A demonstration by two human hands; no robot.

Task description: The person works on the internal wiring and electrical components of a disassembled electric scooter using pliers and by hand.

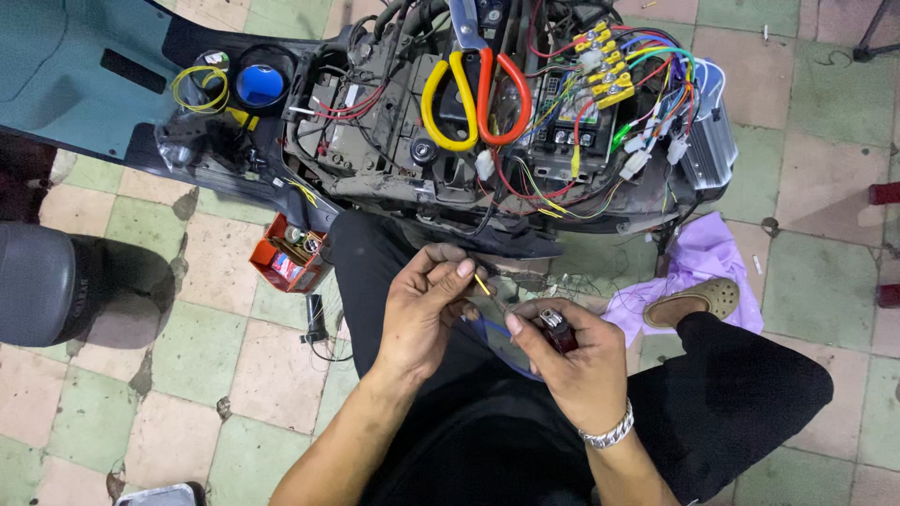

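Observation:
My left hand [424,305] pinches a thin yellow wire [482,282] between thumb and fingertips, over my lap. My right hand [574,354], with a metal bracelet on the wrist, grips a dark red lighter [557,329] just right of the wire's bare end. A blue wire [487,330] loops below between the two hands. In front of me lies an opened electric scooter body [450,150] with tangled coloured wiring. Scissors with one yellow and one red-orange handle [473,94] rest on top of it.
A yellow connector block [605,61] and a finned silver controller [710,150] sit at the scooter's right. An orange box of small parts [291,255] stands on the tiled floor at left. A purple cloth [703,262] lies under my sandal [696,300]. A dark seat [42,281] is far left.

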